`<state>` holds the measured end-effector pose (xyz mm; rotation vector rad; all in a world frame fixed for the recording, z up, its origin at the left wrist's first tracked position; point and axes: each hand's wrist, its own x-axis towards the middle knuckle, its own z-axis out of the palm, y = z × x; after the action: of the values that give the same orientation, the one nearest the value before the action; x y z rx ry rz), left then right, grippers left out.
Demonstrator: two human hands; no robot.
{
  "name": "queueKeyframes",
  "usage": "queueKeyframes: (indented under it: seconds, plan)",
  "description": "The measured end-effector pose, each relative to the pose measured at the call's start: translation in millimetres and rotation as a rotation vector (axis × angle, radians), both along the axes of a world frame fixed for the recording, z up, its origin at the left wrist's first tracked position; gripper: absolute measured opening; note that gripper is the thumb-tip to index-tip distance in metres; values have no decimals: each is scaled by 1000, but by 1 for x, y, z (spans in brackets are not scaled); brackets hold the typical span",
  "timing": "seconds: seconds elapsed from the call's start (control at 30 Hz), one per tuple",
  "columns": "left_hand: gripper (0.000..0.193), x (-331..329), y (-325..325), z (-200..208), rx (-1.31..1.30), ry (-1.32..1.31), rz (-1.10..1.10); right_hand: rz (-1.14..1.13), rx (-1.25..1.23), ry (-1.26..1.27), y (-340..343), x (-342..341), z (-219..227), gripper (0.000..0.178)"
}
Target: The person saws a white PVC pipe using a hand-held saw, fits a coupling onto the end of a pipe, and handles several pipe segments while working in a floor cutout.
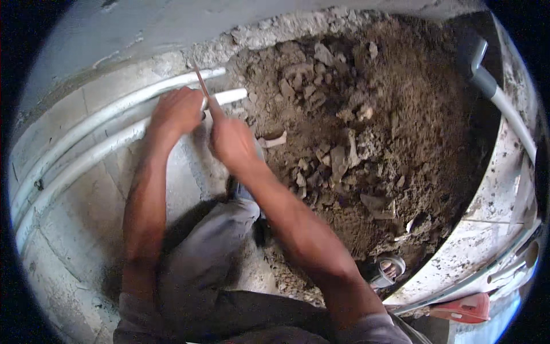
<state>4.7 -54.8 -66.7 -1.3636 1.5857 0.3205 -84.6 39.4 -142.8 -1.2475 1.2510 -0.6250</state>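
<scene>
Two long white pipes run side by side from the left rim of the view to the dirt. My left hand [180, 109] is closed around the nearer pipe [123, 135], close to its free end. My right hand [232, 140] grips a long, thin, rust-coloured blade [203, 86], which points up and away. The blade stands across the nearer pipe just right of my left hand. Its exact kind is unclear, and whether it touches the pipe cannot be told. The farther pipe [103, 114] lies just beyond my left hand.
Loose dirt with rubble [321, 166] fills the middle and right. A grey wall [143, 34] rises at the back. A grey pipe elbow [484, 80] stands at the far right. Near right are a short pipe fitting [391, 269] and a red-handled tool [467, 308]. My bent knee [226, 223] is below my hands.
</scene>
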Motion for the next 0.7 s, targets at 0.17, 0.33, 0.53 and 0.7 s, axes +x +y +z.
queueKeyframes:
  seconds: [0.17, 0.33, 0.53, 0.7]
  plan:
    - [21, 20, 2, 18, -31, -6, -15, 243, 54, -6, 23, -12, 28, 58]
    - [22, 3, 1, 3, -107, 22, -53, 186, 30, 5, -23, 1, 3, 65]
    - [22, -2, -2, 17, -77, 18, -35, 131, 47, 6, 21, -30, 26, 65]
    - [24, 6, 3, -1, 6, 12, 56, 250, 20, 128, -10, -5, 4, 47]
